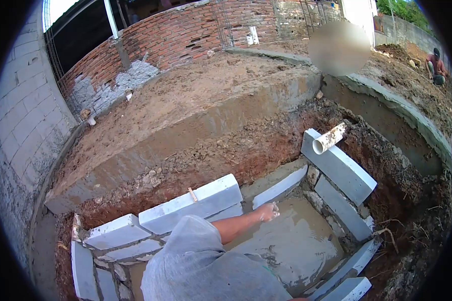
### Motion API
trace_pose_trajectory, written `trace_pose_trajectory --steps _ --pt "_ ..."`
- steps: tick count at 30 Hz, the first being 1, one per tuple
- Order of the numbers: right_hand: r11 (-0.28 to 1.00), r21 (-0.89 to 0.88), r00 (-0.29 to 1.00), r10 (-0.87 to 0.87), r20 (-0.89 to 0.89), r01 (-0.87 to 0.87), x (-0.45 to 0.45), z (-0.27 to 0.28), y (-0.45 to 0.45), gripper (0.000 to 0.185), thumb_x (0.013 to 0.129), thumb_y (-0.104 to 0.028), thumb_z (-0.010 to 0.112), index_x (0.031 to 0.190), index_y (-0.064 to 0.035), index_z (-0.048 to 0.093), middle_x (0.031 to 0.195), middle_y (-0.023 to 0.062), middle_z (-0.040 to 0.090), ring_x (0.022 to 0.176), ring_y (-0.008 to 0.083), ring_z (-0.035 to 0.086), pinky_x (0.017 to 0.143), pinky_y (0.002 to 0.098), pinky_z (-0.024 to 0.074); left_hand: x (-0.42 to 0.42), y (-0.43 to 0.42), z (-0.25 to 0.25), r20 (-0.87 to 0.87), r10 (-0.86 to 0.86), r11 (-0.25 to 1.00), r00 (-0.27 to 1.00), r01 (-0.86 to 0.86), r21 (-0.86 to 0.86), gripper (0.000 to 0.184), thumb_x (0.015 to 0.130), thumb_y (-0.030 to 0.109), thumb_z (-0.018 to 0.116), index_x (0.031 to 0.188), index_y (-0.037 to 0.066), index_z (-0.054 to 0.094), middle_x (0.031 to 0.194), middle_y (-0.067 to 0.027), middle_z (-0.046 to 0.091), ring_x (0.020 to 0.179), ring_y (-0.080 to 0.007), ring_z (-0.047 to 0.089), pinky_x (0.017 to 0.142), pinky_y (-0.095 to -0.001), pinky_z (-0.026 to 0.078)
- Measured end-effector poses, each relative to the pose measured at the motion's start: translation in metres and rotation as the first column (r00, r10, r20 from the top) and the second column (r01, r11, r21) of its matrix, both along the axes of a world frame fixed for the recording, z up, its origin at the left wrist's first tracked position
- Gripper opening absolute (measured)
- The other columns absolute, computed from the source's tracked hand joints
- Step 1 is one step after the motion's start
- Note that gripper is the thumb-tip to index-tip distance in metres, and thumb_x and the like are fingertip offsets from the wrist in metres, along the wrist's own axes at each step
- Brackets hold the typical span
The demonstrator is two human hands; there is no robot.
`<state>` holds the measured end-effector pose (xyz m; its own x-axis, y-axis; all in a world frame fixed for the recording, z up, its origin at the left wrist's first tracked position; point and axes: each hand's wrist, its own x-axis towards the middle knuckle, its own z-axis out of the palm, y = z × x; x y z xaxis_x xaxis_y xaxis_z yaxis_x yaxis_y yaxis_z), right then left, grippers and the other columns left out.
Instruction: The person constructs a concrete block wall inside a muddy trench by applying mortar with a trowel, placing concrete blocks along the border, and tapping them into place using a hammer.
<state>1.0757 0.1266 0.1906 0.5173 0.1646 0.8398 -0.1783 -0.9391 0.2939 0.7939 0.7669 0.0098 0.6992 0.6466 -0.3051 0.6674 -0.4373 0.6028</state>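
My left hand point(268, 212), smeared with pale wet mortar, reaches out over the muddy grey floor of a block-lined pit. Its fingers look curled closed; whether anything is inside them is hidden. Just beyond it, a light grey block point(280, 186) lies low along the far wall. Wet grey mortar or muddy water point(291, 236) covers the pit floor under the hand. To the left of my arm stands a long white block point(191, 203) with a small wooden piece point(192, 194) on its top. Of my right arm only a sliver of skin shows at the bottom edge; the hand is out of frame.
A white pipe point(329, 139) pokes out over the right-hand blocks point(339, 168). Dug earth and roots point(407, 226) border the pit on the right. A concrete beam point(186, 135) runs behind it, before a brick wall point(181, 40). Another person point(436, 67) crouches far right.
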Motion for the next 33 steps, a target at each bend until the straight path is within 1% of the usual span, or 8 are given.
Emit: trace_pose_trajectory --steps 6,8,11,14,19,25,28,33 --pt "0.978 0.01 0.978 -0.208 -0.029 0.208 0.016 0.008 -0.022 0.073 0.078 -0.014 0.051 0.145 -0.0178 0.022 0.127 0.0093 0.039 0.116 0.0265 0.04 0.087 0.0501 0.0297 -0.004 -0.01 -0.047 -0.022 0.048 0.992 0.999 -0.05 -0.117 0.04 0.083 0.032 0.065 0.107 0.0 0.06 0.087 -0.0081 0.064 0.067 -0.0119 0.059 0.064 -0.0304 0.05" --pt "0.925 -0.03 0.925 -0.38 -0.015 0.379 0.027 0.014 -0.049 0.073 0.078 -0.014 0.052 0.145 -0.0193 0.022 0.124 0.009 0.043 0.114 0.0246 0.042 0.085 0.0482 0.0316 0.01 -0.006 -0.097 0.117 0.052 0.969 0.992 -0.022 -0.247 0.04 0.084 0.032 0.062 0.111 0.003 0.059 0.1 -0.012 0.066 0.085 -0.0223 0.065 0.077 -0.0326 0.049" --pt "0.842 -0.079 0.838 -0.539 -0.079 0.534 0.038 0.036 -0.048 0.072 0.079 -0.012 0.051 0.144 -0.019 0.022 0.122 0.0105 0.044 0.111 0.0265 0.044 0.084 0.0479 0.0337 0.056 -0.033 -0.059 0.166 0.014 0.91 0.986 0.056 -0.41 0.039 0.085 0.021 0.063 0.113 -0.004 0.055 0.094 -0.0114 0.063 0.074 -0.0139 0.063 0.058 -0.0258 0.052" --pt "0.858 -0.227 0.855 -0.498 -0.143 0.461 0.034 0.056 -0.05 0.058 0.085 -0.013 0.045 0.139 -0.0067 0.025 0.12 0.0178 0.042 0.11 0.0311 0.043 0.082 0.0484 0.0395 0.106 -0.063 -0.028 0.107 -0.098 0.895 0.989 0.135 -0.425 0.037 0.084 0.018 0.064 0.112 -0.004 0.054 0.094 -0.0097 0.062 0.076 -0.0138 0.062 0.06 -0.0251 0.052" --pt "0.859 -0.233 0.868 -0.486 -0.097 0.455 0.04 0.058 -0.055 0.063 0.083 -0.014 0.05 0.14 -0.0047 0.025 0.122 0.0227 0.042 0.106 0.0359 0.047 0.078 0.0478 0.0423 0.191 -0.124 -0.032 0.341 -0.21 0.821 0.916 0.355 -0.448 0.035 0.084 0.016 0.064 0.111 -0.004 0.055 0.095 -0.0082 0.062 0.075 -0.0118 0.06 0.063 -0.0244 0.051" --pt "0.902 -0.048 0.825 -0.413 -0.386 0.429 0.029 0.117 -0.043 0.079 0.066 -0.016 0.066 0.136 -0.0018 0.032 0.113 0.0233 0.051 0.098 0.0349 0.054 0.078 0.0444 0.0437 0.206 -0.163 0.021 0.316 -0.419 0.804 0.851 0.51 -0.307 0.033 0.084 0.017 0.064 0.111 0.001 0.056 0.094 -0.0063 0.062 0.074 -0.0096 0.058 0.065 -0.0245 0.049" --pt "0.921 0.129 0.873 -0.295 -0.388 0.368 0.024 0.175 -0.071 0.081 0.059 -0.018 0.068 0.132 -0.0006 0.037 0.108 0.0223 0.055 0.097 0.0342 0.058 0.086 0.0455 0.0434 0.217 -0.134 -0.029 0.258 -0.248 0.739 0.934 0.355 -0.573 0.03 0.085 0.02 0.064 0.109 0.004 0.057 0.093 -0.0058 0.062 0.074 -0.0091 0.058 0.063 -0.0272 0.05" --pt "0.771 0.517 0.851 -0.059 -0.522 0.371 0.018 0.247 -0.141 0.08 0.051 -0.025 0.069 0.12 0.0089 0.047 0.104 0.0264 0.06 0.096 0.032 0.06 0.083 0.0353 0.047 0.277 -0.216 0.046 0.27 -0.347 0.631 0.898 0.436 -0.641 0.033 0.087 0.024 0.062 0.111 0.003 0.056 0.094 -0.0079 0.064 0.075 -0.0112 0.062 0.062 -0.0262 0.049"
